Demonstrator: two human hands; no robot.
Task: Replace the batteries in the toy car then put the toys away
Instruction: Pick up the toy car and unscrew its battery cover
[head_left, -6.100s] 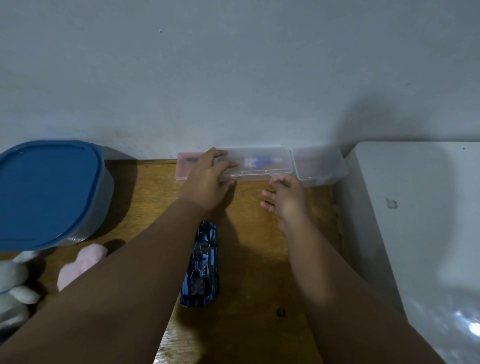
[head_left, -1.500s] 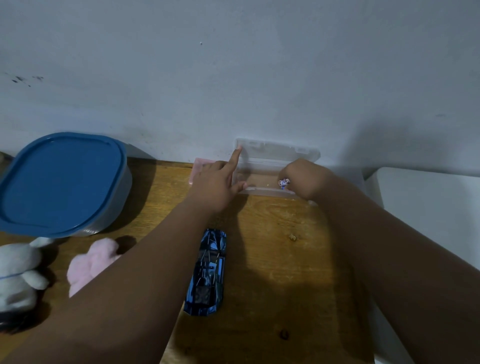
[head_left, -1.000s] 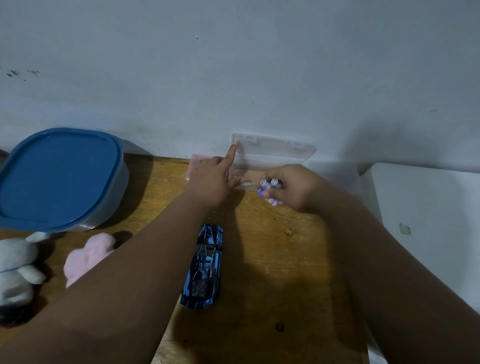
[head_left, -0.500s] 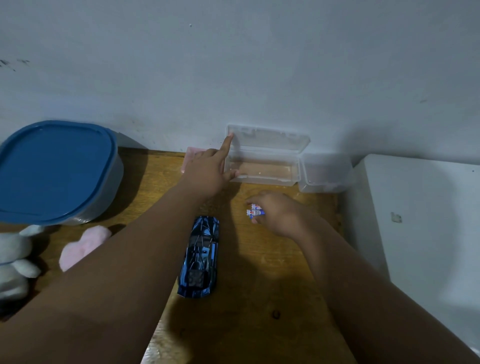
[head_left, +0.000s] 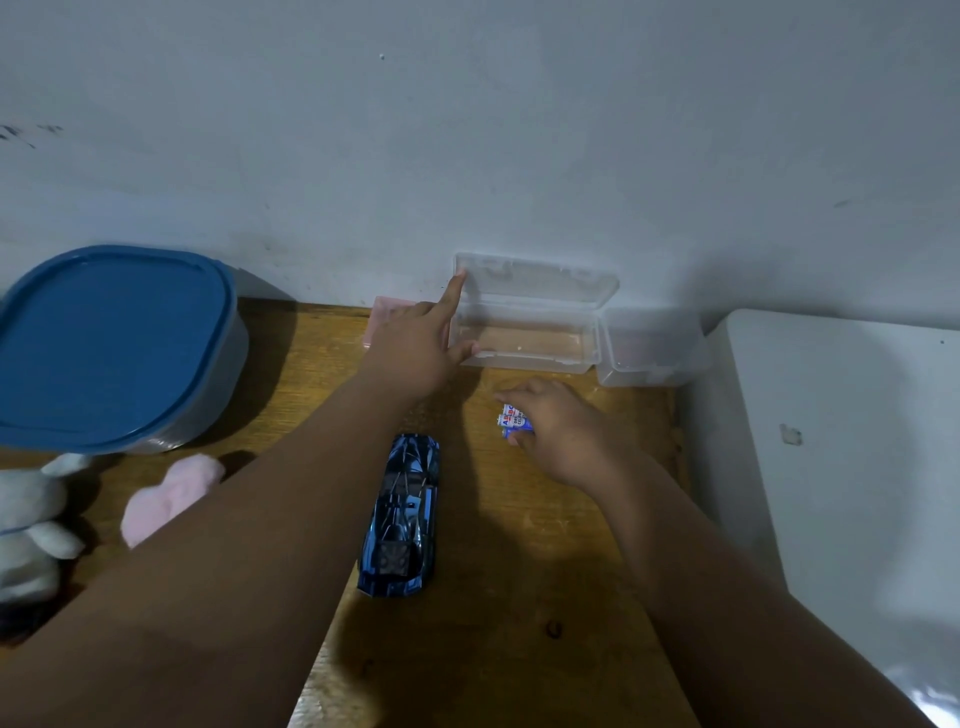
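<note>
— Where's the toy car (head_left: 400, 517)?
— Middle of the wooden surface (head_left: 519, 597), nose toward 12 o'clock, nobody touching it. At its 1 o'clock the right hand (head_left: 563, 431) has its grip clamped on the batteries (head_left: 514, 420), low over the wood, probably to keep them handy.
— The left hand (head_left: 415, 348)?
— Grip apart: a straight forefinger props the clear case (head_left: 530, 332) lid at 12. Blue-lidded tub (head_left: 114, 343) at 10, plush toys (head_left: 171, 493) at 9, white wall (head_left: 467, 130) behind, white cabinet (head_left: 857, 467) at 3.

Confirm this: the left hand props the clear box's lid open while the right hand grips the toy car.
Wrong: the head view shows the right hand gripping batteries, not the toy car. The left hand does prop the lid open.
</note>
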